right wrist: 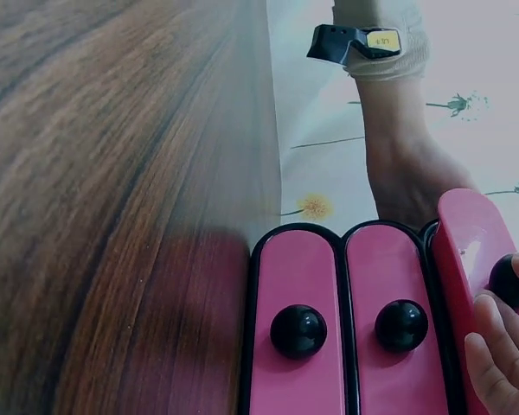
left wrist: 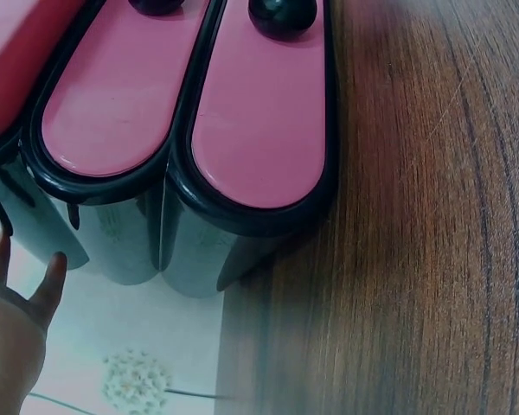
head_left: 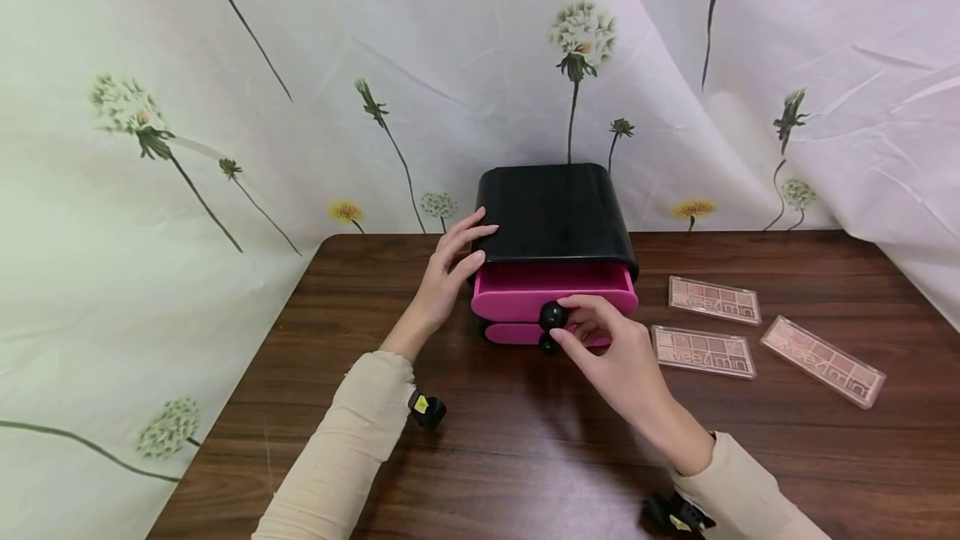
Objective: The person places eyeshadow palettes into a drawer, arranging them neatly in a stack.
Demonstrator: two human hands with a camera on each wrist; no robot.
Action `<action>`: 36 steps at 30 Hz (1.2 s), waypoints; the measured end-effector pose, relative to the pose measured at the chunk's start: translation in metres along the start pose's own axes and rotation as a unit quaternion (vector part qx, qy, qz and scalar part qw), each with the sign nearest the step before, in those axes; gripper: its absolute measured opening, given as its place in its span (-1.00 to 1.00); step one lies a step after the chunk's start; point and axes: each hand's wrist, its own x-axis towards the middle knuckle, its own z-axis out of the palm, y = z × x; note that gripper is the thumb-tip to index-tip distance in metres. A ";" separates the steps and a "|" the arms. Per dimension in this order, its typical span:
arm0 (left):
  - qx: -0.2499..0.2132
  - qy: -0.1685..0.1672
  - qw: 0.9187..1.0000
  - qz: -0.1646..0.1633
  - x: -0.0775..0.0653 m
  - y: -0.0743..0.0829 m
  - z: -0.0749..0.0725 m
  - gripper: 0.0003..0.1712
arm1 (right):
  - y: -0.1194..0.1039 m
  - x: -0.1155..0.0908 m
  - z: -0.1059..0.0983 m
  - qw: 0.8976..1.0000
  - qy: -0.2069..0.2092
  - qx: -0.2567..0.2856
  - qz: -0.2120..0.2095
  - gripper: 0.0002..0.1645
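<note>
A small drawer cabinet [head_left: 551, 211] with a glossy black shell and pink drawers stands on the table. Its top drawer [head_left: 510, 305] is pulled partly out, showing the pink inside. My right hand [head_left: 611, 352] pinches that drawer's round black knob [head_left: 553, 315] between thumb and fingers. Against the cabinet's left side and top edge rests my left hand [head_left: 448, 272], its fingers extended. Both lower drawers, the middle one [right wrist: 398, 277] and the bottom one [right wrist: 296, 268], are closed in the right wrist view, each with a black knob.
Right of the cabinet, three clear-cased makeup palettes lie flat: one at the back [head_left: 714, 300], one nearer [head_left: 703, 352] and one slanted [head_left: 823, 361]. A white curtain [head_left: 480, 65] printed with dandelions hangs behind the brown wooden table [head_left: 510, 457].
</note>
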 end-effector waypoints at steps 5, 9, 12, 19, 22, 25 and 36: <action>-0.001 0.000 1.000 -0.006 -0.001 0.001 0.000 -0.50 | -0.004 -0.004 -0.002 1.000 -0.007 -0.003 -0.005 -0.57; -0.004 0.000 1.000 -0.009 -0.002 0.001 0.000 -0.50 | -0.006 -0.008 -0.003 1.000 -0.009 0.002 -0.017 -0.55; -0.006 0.001 1.000 -0.008 -0.002 0.001 0.000 -0.49 | -0.008 -0.011 -0.004 1.000 -0.007 0.002 -0.026 -0.54; -0.009 0.000 1.000 -0.005 -0.001 0.001 0.000 -0.50 | -0.011 -0.019 -0.007 1.000 -0.003 -0.002 -0.030 -0.50; -0.011 -0.001 1.000 -0.003 -0.001 0.000 0.000 -0.50 | -0.013 -0.021 -0.007 1.000 0.000 -0.002 -0.031 -0.49; -0.012 -0.001 1.000 -0.004 -0.001 0.000 0.000 -0.50 | -0.015 -0.023 -0.007 0.999 0.001 -0.001 -0.032 -0.50; -0.011 0.000 1.000 -0.007 -0.001 0.000 0.000 -0.49 | -0.022 -0.029 -0.010 1.000 -0.002 0.011 -0.027 -0.50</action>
